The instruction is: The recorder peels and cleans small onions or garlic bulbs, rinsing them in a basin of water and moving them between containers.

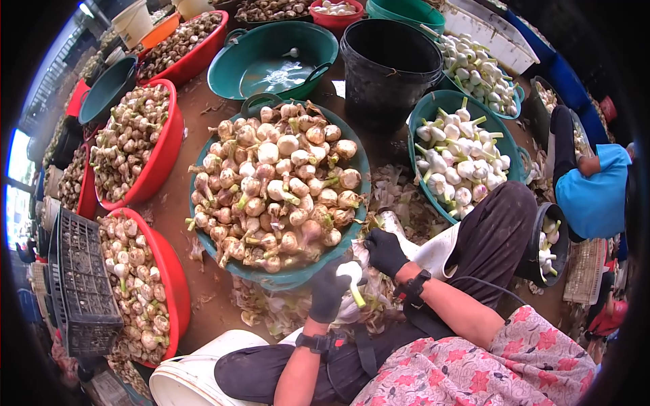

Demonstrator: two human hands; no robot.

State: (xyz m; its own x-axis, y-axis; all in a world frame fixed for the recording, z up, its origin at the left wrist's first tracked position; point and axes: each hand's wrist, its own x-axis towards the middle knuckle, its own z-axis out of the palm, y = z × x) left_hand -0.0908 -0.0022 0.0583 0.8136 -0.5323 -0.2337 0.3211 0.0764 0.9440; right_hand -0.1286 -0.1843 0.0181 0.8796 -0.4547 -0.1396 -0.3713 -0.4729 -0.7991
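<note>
My left hand (325, 292), in a black glove, holds a clean white garlic bulb (349, 274) with its cut green stem pointing down. Close beside it, my right hand (387, 252), also gloved in black, has its fingers curled against a pale strip of garlic skin (361, 252). Both hands are at the near edge of a large green tub (279, 282) heaped with garlic bulbs (269, 152) in brownish, soiled skins. Loose peeled skins (274, 307) lie in a pile on the floor under my hands and between my legs.
Right of the heaped tub, a green tub (414, 144) holds cleaned white garlic. A black bucket (388, 101) and a green basin (223, 71) with one bulb stand beyond. Red tubs (175, 284) of garlic and a black crate (84, 284) line the left. A person in blue (589, 193) sits at right.
</note>
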